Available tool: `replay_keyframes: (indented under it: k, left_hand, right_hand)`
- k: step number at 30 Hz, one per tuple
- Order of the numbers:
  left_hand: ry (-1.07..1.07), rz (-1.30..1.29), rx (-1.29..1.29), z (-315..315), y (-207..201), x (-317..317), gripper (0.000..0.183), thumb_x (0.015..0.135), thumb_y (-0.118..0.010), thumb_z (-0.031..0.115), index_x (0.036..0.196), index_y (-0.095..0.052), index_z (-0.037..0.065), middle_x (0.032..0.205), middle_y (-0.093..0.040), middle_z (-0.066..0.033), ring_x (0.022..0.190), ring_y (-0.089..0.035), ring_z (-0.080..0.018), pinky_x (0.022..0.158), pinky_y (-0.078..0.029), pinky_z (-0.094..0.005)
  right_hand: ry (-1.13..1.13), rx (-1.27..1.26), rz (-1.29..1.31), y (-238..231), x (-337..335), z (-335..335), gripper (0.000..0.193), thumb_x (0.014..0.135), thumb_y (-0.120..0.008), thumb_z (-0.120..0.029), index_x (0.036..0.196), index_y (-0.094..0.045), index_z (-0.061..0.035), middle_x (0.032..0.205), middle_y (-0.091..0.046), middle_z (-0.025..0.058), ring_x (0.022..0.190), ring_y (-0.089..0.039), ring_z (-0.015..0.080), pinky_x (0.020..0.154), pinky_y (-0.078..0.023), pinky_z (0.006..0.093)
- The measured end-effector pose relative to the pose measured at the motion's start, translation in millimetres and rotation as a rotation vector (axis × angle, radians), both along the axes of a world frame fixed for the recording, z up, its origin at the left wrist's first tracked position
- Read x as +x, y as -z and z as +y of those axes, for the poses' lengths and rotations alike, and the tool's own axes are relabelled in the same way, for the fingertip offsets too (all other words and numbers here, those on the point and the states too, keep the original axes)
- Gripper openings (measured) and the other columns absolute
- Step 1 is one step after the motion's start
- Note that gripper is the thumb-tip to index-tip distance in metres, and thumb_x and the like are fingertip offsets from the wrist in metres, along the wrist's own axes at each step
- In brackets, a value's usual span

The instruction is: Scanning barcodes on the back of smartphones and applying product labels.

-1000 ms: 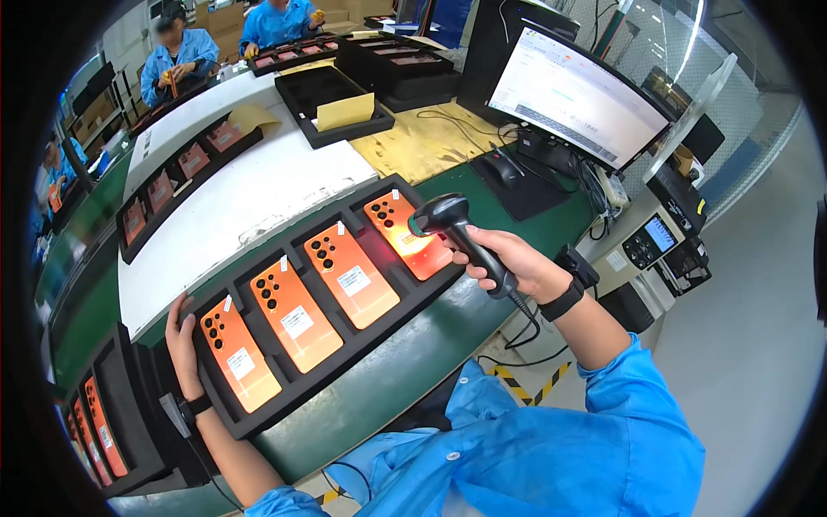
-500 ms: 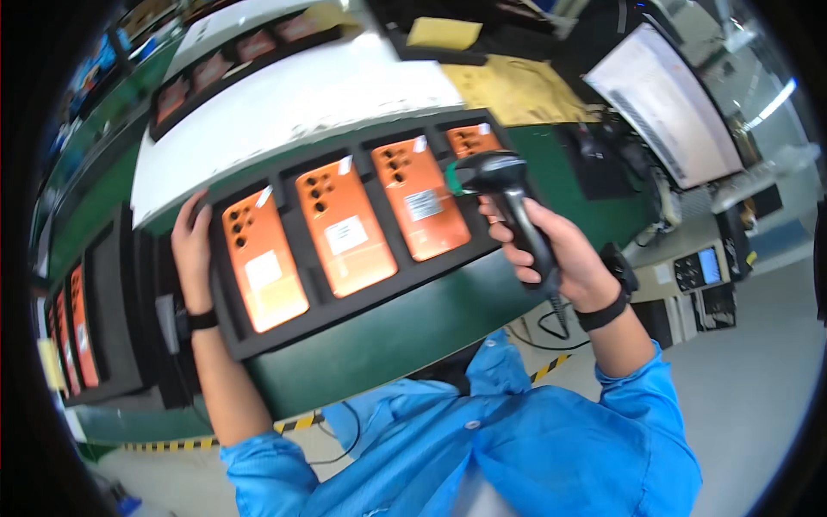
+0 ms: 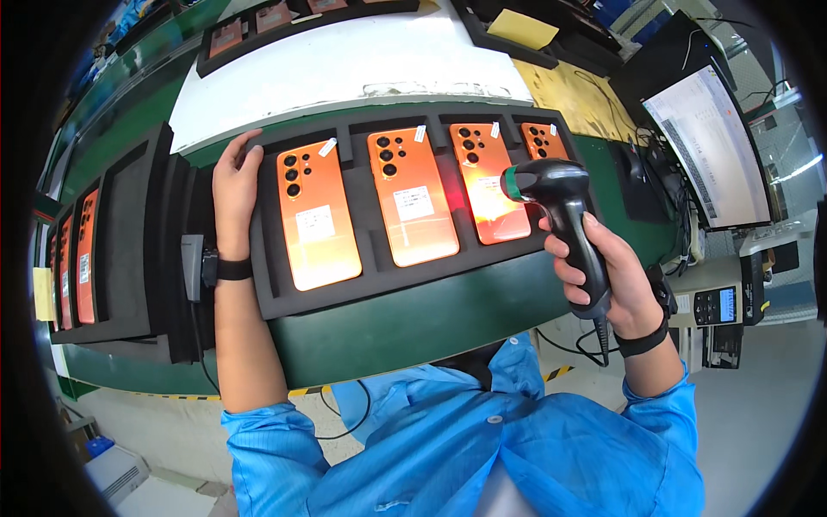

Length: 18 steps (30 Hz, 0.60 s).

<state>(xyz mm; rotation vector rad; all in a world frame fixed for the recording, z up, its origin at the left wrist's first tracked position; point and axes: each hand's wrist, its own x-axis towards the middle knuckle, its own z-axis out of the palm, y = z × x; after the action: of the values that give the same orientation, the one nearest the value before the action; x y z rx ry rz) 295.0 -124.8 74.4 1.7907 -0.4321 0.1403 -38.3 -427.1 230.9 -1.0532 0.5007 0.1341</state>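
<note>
A black barcode scanner with a green-rimmed nose is gripped in my right hand, its cord hanging below. Its nose hangs over the third orange phone, where red light and glare cover the white label. That phone lies back up in a black foam tray. To its left are two more orange phones, one in the middle and one at the left, with readable-looking labels. A fourth phone is partly hidden behind the scanner. My left hand curls its fingers round the tray's far left corner.
More foam trays with orange phones stand at the left. Farther off are a white board and another phone tray. At the right are a monitor, a mouse and a device with a small display.
The view has shifted, so the tray appears farther right. Red light now shows on the third phone by the scanner's nose. My left hand's fingers bend more over the tray corner.
</note>
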Motion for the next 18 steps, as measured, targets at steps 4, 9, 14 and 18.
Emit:
replay_keyframes:
  k: [4, 9, 14, 18]
  left_hand:
    - [-0.012, 0.008, -0.036, 7.7, 21.1, 9.8, 0.031, 0.096, -0.06, 0.012, 0.124, -0.065, 0.001, 0.088, -0.061, 0.0034, 0.065, -0.039, -0.002, 0.054, -0.032, -0.0196]
    - [0.015, 0.066, 0.015, 23.0, 23.4, 15.1, 0.032, 0.097, -0.055, 0.01, 0.127, -0.063, 0.001, 0.121, -0.066, -0.0099, 0.109, -0.058, -0.015, 0.097, -0.042, -0.0265]
    - [0.006, 0.031, 0.032, 39.6, 34.4, 20.1, 0.031, 0.098, -0.057, 0.011, 0.126, -0.063, 0.0, 0.117, -0.066, -0.0079, 0.101, -0.058, -0.0114, 0.089, -0.043, -0.0239]
    - [0.01, 0.062, -0.027, -7.2, -0.6, 0.1, 0.031, 0.096, -0.062, 0.016, 0.122, -0.065, -0.002, 0.096, -0.068, -0.0033, 0.084, -0.057, -0.0086, 0.076, -0.046, -0.0231]
  right_hand:
    - [0.051, 0.056, 0.051, -1.5, 1.6, -2.4, 0.037, 0.104, -0.052, -0.037, 0.126, -0.053, -0.0072, 0.096, -0.057, 0.0012, 0.069, -0.053, 0.0085, 0.052, -0.045, 0.024]
    - [-0.001, 0.113, 0.027, 1.0, 21.4, 20.6, 0.041, 0.105, -0.048, -0.038, 0.131, -0.048, -0.0074, 0.099, -0.051, 0.0018, 0.071, -0.05, 0.0079, 0.052, -0.045, 0.0229]
    - [-0.137, 0.215, 0.051, 25.6, 49.8, 71.0, 0.032, 0.106, -0.048, -0.036, 0.118, -0.052, -0.0067, 0.099, -0.055, 0.0031, 0.072, -0.053, 0.0106, 0.055, -0.047, 0.0257]
    - [-0.036, 0.186, 0.061, 9.1, 44.5, 66.3, 0.034, 0.103, -0.054, -0.04, 0.108, -0.056, -0.0066, 0.092, -0.057, 0.0014, 0.071, -0.054, 0.0102, 0.053, -0.047, 0.0271]
